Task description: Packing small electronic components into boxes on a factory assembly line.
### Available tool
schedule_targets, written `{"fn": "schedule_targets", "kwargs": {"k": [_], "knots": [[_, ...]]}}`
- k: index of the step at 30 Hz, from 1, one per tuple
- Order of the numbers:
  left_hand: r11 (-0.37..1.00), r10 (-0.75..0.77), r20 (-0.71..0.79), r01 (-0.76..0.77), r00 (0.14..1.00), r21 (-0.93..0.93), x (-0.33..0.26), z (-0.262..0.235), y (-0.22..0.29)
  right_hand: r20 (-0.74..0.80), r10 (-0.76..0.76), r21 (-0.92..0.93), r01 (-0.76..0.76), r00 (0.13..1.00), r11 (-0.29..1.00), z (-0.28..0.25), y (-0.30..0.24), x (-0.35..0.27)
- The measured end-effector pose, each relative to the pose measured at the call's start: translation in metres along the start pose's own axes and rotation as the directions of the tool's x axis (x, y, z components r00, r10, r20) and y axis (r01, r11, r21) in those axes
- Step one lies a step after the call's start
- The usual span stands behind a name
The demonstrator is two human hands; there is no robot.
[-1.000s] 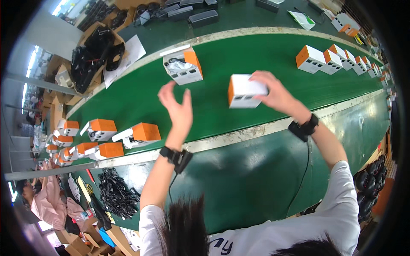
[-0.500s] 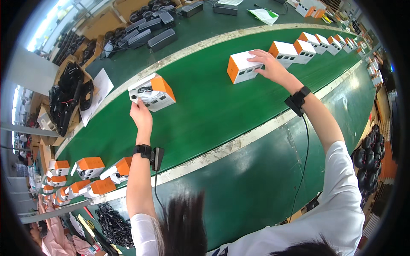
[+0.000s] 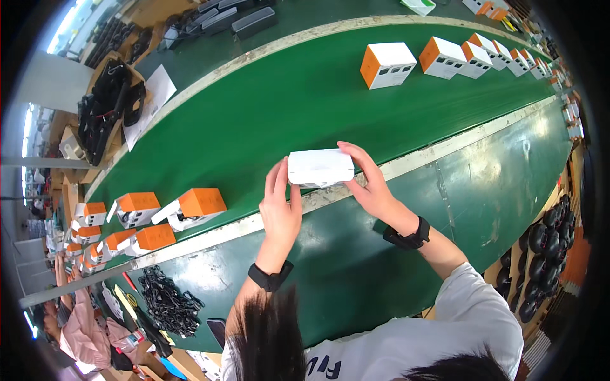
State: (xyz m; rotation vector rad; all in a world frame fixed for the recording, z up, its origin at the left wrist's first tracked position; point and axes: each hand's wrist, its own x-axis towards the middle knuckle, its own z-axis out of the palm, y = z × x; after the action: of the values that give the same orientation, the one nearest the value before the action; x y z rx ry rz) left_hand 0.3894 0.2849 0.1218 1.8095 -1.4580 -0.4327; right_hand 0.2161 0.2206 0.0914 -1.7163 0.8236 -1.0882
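Below — green conveyor belt [image 3: 267, 120], factory floor

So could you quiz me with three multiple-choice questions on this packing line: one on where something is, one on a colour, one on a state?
1. Where is the white box that the hands hold?
A. over the belt's near edge
B. on the floor
C. inside a carton

2. What colour is the belt?
A. red
B. green
C. yellow

3. How is the white box held?
A. by one hand
B. lying untouched
C. between both hands

Answers:
1 A, it sits above the pale strip edging the belt.
2 B, the surface is plainly green.
3 C, the left hand and right hand press on its ends.
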Motion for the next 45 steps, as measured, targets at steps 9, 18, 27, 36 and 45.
{"fn": "schedule_targets", "kwargs": {"k": [9, 18, 27, 36, 45], "knots": [[0.943, 0.208, 0.042, -0.189, 0.977, -0.273, 0.006, 0.006, -0.027, 0.003, 0.28, -0.001, -0.28, 0.96, 0.96, -0.008, 0.007, 0.041], [0.935, 0.202, 0.057, -0.175, 0.978, -0.309, 0.016, 0.001, -0.031, 0.261, -0.05, 0.011, 0.049, 0.964, 0.999, -0.017, 0.008, 0.018], [0.844, 0.185, 0.152, -0.077, 0.971, -0.53, 0.034, -0.017, -0.026, 0.273, -0.072, -0.072, 0.095, 0.959, 0.993, -0.019, 0.001, 0.021], [0.915, 0.334, 0.234, -0.255, 0.913, -0.312, 0.045, -0.021, -0.038, 0.23, -0.093, -0.061, 0.11, 0.969, 0.992, -0.018, 0.003, 0.022], [0.805, 0.585, 0.171, -0.593, 0.792, -0.01, 0.019, -0.01, -0.032, 0.239, -0.123, -0.242, 0.182, 0.963, 0.953, -0.025, -0.008, 0.012]]}}
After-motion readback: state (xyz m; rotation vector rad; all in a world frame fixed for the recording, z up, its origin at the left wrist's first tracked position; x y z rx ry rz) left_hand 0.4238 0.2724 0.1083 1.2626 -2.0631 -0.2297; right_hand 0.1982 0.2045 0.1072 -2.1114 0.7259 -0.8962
